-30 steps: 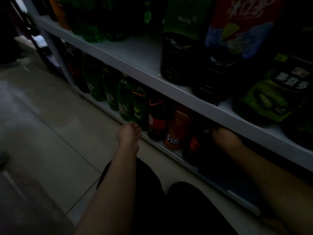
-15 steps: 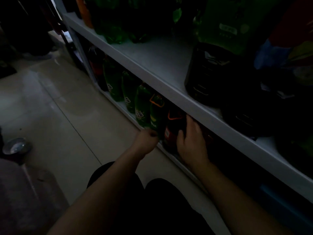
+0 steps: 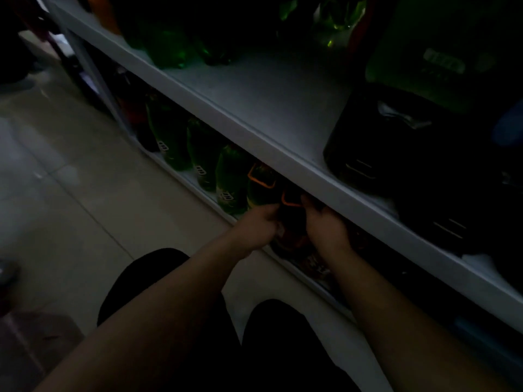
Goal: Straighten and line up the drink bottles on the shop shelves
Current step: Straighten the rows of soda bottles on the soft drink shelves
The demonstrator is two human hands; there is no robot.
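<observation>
While both hands (image 3: 294, 222) clasp it, the dark bottle (image 3: 291, 222) stands upright.

Since half a second ago the left hand (image 3: 260, 224) has closed in on the dark bottle (image 3: 291, 222), now gripped between it and the right hand (image 3: 325, 224).

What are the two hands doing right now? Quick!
Left hand: curled against the left side of the dark bottle with the orange handle, gripping it.
Right hand: wrapped on the same bottle's right side.
</observation>
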